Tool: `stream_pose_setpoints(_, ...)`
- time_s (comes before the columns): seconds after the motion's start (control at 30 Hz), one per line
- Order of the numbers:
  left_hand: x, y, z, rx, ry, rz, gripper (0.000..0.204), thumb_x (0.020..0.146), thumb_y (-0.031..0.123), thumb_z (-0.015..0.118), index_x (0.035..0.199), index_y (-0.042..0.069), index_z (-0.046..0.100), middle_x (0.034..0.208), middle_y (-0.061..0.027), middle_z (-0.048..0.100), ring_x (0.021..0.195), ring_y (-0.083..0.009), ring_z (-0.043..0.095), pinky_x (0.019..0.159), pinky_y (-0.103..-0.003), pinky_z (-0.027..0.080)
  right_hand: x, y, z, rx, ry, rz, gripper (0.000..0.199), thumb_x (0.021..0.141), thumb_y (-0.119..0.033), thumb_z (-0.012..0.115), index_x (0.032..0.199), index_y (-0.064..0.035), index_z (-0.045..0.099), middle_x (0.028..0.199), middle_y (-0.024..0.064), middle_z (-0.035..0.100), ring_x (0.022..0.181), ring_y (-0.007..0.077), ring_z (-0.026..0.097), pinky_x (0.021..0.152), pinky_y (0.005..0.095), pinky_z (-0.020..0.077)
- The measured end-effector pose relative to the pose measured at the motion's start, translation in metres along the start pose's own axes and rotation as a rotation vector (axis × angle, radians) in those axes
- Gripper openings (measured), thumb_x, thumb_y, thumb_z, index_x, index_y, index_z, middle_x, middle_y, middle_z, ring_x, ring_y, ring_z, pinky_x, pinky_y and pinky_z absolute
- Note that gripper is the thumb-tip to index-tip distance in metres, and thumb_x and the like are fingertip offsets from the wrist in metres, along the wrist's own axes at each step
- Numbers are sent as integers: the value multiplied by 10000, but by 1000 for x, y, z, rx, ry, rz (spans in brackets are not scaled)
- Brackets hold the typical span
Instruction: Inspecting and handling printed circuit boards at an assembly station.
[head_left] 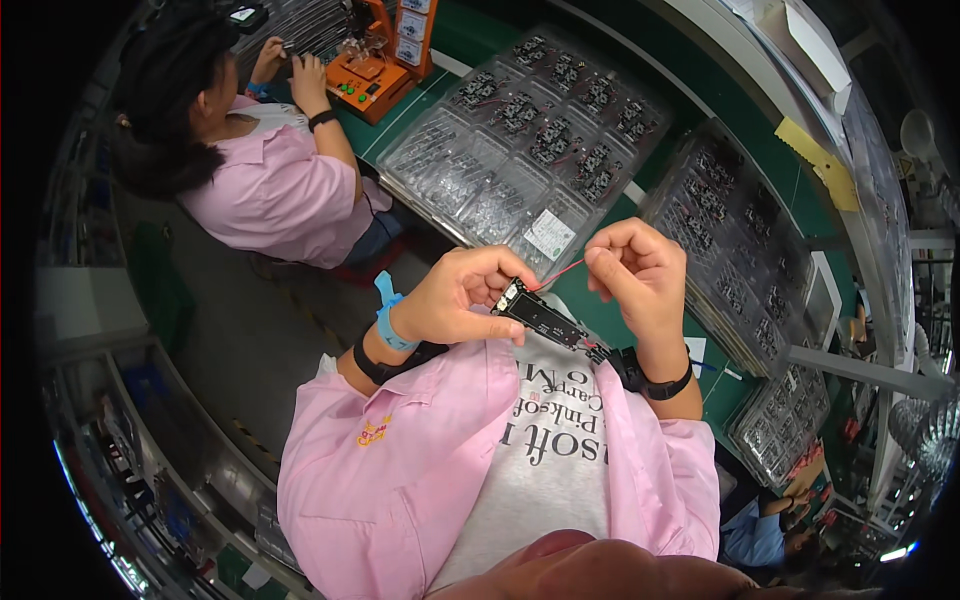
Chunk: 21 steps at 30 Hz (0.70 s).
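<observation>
My left hand is closed on one end of a narrow black electronic module, thumb on the near side and fingers on the far side. Pale connectors show at the held end, and small wires at the other end. A thin red wire rises from the module beside my left fingertips. Its upper end is pinched between the thumb and forefinger of my right hand, so the wire is stretched between both hands. The module hangs tilted in front of my chest. A blue wrist strap circles my left wrist.
Beyond my hands, a clear compartment tray on the green bench holds several black modules with red wires. More stacked trays stand to the right. At far left a co-worker sits by an orange fixture. Another person is at lower right.
</observation>
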<state>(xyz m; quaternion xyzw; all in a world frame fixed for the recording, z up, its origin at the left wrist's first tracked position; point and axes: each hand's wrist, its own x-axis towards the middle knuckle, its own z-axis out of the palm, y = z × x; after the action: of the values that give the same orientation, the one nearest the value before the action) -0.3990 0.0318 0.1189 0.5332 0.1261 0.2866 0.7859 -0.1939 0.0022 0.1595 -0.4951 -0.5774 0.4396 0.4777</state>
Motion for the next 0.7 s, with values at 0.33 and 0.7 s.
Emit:
stream_pose_setpoints(0.33,11,-9,13,-29,-7,-17,360,660,-75,655,951,-64,442,860,-143,564,742,-182,599,656,-268,483,-9,6,-26,655,-145,250,105,804,-42,467,775,51,504,478,69,487,343,71,364,362,199,275)
stream_pose_setpoints(0.7,32,-28,84,-20,-61,-43,354,652,-80,653,941,-64,450,873,-156,563,733,-198,605,650,-280,485,-59,-5,-84,675,-170,177,140,831,-62,441,798,60,502,499,78,488,363,74,373,365,197,273)
